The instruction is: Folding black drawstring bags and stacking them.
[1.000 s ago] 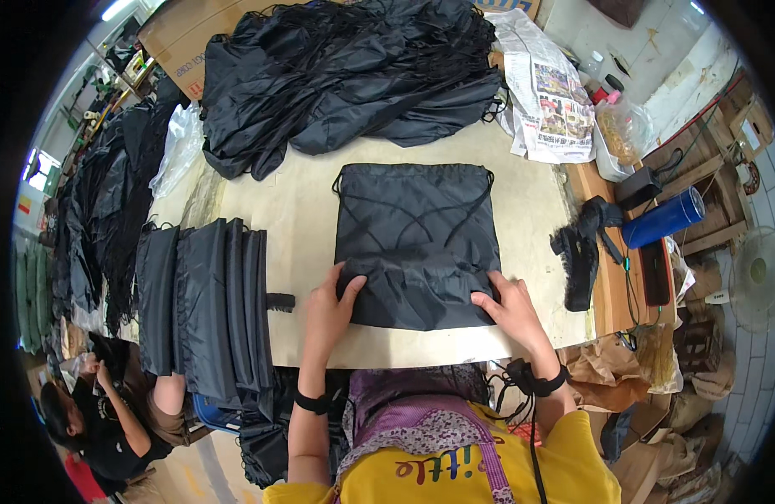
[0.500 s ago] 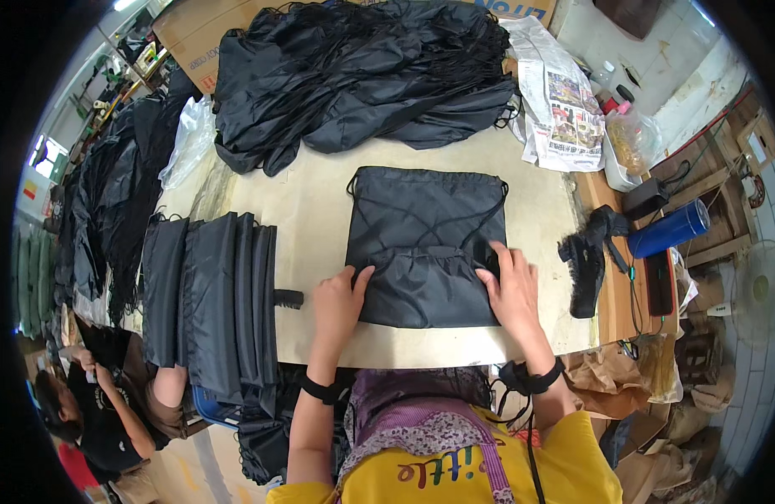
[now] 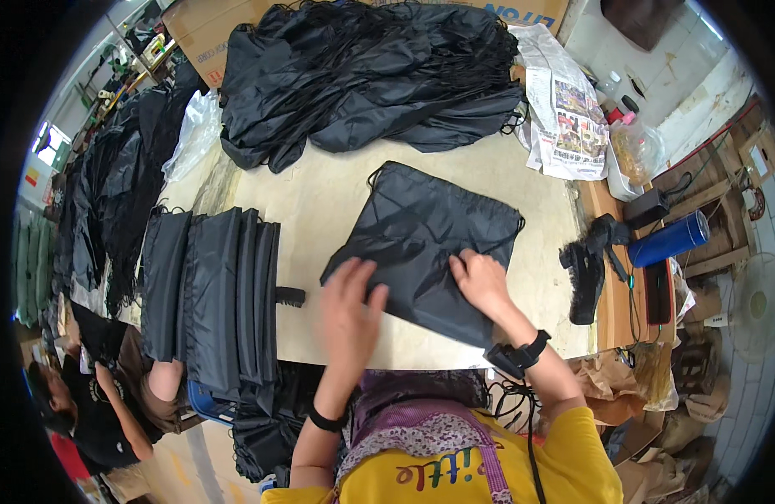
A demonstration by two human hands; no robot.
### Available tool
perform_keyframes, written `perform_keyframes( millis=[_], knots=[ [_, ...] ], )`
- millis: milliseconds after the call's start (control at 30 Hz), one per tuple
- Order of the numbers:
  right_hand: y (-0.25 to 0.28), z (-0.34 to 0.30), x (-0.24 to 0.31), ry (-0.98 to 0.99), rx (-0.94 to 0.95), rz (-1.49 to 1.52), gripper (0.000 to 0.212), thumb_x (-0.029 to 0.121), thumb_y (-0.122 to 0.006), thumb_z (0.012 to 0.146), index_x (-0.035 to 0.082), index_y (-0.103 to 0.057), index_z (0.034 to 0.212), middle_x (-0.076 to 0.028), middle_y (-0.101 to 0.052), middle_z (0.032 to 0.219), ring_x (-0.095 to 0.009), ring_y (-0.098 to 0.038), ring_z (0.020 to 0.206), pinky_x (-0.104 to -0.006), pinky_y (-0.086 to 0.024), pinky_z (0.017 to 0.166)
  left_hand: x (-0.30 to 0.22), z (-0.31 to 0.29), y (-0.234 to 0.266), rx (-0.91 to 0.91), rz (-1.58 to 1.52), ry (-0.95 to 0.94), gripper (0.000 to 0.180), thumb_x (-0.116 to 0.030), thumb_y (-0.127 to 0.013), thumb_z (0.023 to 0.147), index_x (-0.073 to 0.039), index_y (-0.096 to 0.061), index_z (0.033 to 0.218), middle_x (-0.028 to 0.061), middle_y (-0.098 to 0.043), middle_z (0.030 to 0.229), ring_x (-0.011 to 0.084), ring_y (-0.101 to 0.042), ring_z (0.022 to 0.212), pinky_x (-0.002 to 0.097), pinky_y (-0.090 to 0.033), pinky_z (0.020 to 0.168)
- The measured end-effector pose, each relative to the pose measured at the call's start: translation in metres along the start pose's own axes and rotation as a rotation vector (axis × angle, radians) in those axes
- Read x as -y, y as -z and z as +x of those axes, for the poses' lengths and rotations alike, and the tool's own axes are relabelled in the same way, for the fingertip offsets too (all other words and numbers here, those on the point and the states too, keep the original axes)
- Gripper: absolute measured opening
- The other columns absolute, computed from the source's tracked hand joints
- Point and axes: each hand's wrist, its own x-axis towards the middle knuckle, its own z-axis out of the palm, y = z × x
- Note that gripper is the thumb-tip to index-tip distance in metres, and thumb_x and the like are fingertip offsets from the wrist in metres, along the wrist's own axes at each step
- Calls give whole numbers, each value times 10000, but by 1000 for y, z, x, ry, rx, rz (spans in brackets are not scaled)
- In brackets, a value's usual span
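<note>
looking at a black drawstring bag [image 3: 438, 239] lying flat on the pale tabletop [image 3: 308, 202], right in the middle in front of the person, and it's sitting crooked: the corded edge is at the far side and slants down toward the right. bit wrinkled too.

left hand [image 3: 351, 311] is open, fingers spread, over the bag's near left part. it's pretty blurry, so can't tell if the fingertips touch the cloth or not. right hand [image 3: 484, 284] is palm down on the right half of the bag, fingers loosely bent, and honestly i can't tell if it's pinching any fabric.

off to the left there's a row of folded black bags [image 3: 211, 294] with a small black brush [image 3: 290, 296] just beside it. big messy heap of black bags [image 3: 362, 84] at the far side, with some newspaper [image 3: 568, 118] to the right of it. right side of the table has a blue bottle [image 3: 669, 238] lying near a dark phone [image 3: 658, 292]. also a co-worker [image 3: 102, 412] in a black top over at the lower left.
</note>
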Motion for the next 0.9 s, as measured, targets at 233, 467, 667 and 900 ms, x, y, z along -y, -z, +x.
perform_keyframes(
  millis=[233, 467, 667, 900],
  knots=[
    [8, -21, 17, 30, -66, 291, 330, 329, -642, 872, 4, -620, 921, -214, -648, 873, -372, -635, 840, -441, -493, 725, 0, -27, -53, 204, 332, -54, 741, -557, -585, 846, -184, -389, 1455, 195, -279, 1516, 436, -252, 1383, 724, -161, 1018],
    [41, 26, -76, 2, -71, -58, 415, 312, -794, 746, 17, -626, 984, -133, -611, 984, -290, -563, 913, -381, -421, 826, 0, -15, -54, 178, 180, -68, 740, -548, -663, 786, -80, -492, 1333, 166, -325, 1493, 401, -284, 1373, 713, -166, 1025],
    [44, 9, -49, -286, 222, 1614, 506, 131, -715, 845, 48, -500, 1295, -67, -602, 1187, -159, -608, 1004, -311, -489, 837, 4, -21, -55, 153, 245, -169, 672, -502, -694, 777, -31, -559, 1236, 153, -396, 1446, 368, -354, 1320, 684, -183, 1035],
    [29, -8, -11, -534, 24, 1456, 524, 259, -641, 929, -2, -457, 1343, -88, -586, 1256, -197, -559, 1140, -326, -434, 991, -4, -21, -51, 231, 187, -118, 849, -647, -704, 665, -100, -554, 1297, 146, -390, 1457, 374, -299, 1367, 710, -143, 1026]
  ],
)
